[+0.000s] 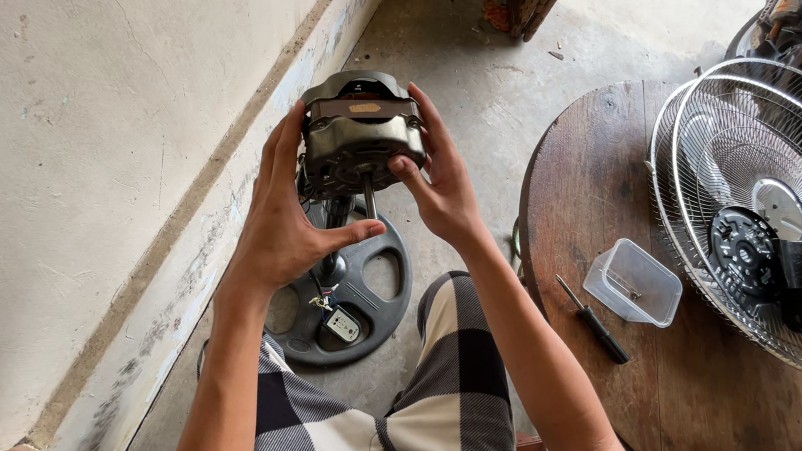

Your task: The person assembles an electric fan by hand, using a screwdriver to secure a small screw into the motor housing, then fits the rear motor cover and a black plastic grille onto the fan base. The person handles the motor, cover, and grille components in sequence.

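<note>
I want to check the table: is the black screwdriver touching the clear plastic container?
Apart. In the head view, a strip of bare wooden table shows between the screwdriver and the plastic container.

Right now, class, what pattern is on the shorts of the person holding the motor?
Black-and-white check on the shorts, clearest in the head view.

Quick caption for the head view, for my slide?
Both hands, left and right, hold a fan motor above the fan base; grilles, screwdriver and tub lie on the round table.
</note>
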